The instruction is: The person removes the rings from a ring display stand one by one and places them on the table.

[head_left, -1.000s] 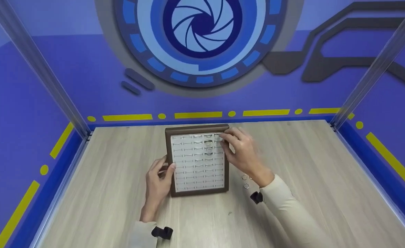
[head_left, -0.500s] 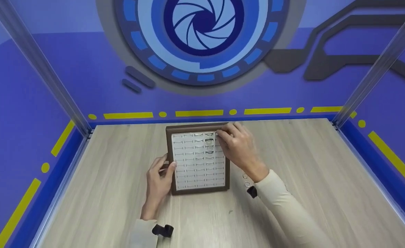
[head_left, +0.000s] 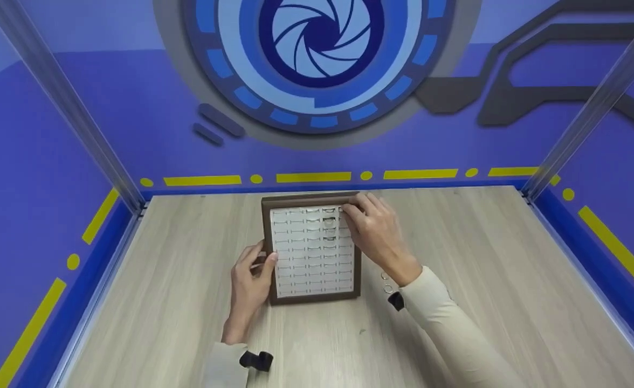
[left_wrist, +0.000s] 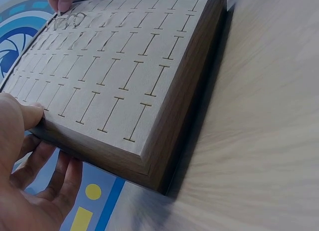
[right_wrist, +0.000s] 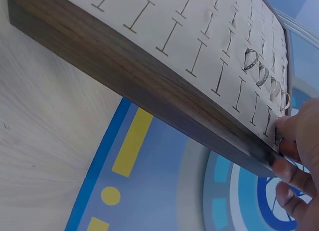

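A ring display tray [head_left: 314, 269] with a brown wood-look frame and a white slotted pad stands tilted up on the table. My left hand [head_left: 249, 285] grips its left edge, thumb on the front and fingers behind, as the left wrist view [left_wrist: 35, 171] also shows. At the top right corner my right hand [head_left: 376, 229] pinches a small ring [right_wrist: 277, 135] at the last column's top slot; the fingertips mostly hide it. Several silver rings [right_wrist: 250, 60] sit upright in the neighbouring column's upper slots.
Two loose rings [head_left: 388, 289] lie on the wooden table [head_left: 187, 302], right of the tray by the right wrist. A blue decorated wall [head_left: 133, 118] rises behind the table, with side panels left and right.
My right hand has moved slightly up and left, bringing the ring from in front of the pad to the top right slot. The left hand keeps its grip on the tray.
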A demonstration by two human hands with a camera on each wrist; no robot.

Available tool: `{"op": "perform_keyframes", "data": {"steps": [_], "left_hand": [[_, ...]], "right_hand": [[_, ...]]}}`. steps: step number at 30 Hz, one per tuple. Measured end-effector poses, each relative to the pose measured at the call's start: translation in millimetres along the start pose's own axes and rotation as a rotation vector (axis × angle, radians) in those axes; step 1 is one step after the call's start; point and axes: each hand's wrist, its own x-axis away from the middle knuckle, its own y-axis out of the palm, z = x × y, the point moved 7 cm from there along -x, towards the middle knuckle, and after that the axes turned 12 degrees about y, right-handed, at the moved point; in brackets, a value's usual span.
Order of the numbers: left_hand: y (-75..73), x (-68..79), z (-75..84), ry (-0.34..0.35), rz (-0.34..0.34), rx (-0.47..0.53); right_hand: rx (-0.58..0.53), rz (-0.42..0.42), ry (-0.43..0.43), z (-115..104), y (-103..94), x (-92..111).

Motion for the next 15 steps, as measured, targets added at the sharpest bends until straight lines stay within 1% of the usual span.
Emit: {"op": "perform_keyframes", "data": {"steps": [3,8,15], "left_hand": [[0.0,0.4,-1.2,-0.009,0.000,-0.003],[-0.1,-0.2,-0.7,0.006,0.010,0.000],[-0.5,0.1,-1.2,0.010,0.021,0.014]], "right_hand": [[-0.006,-0.005,-0.005,-0.3,0.6,0.8],[-0.027,-0.003,-0.021,-0.4,-1.0,2.2],[-0.057,-0.015,-0.017,1.7,-2.9,4.3]]}}
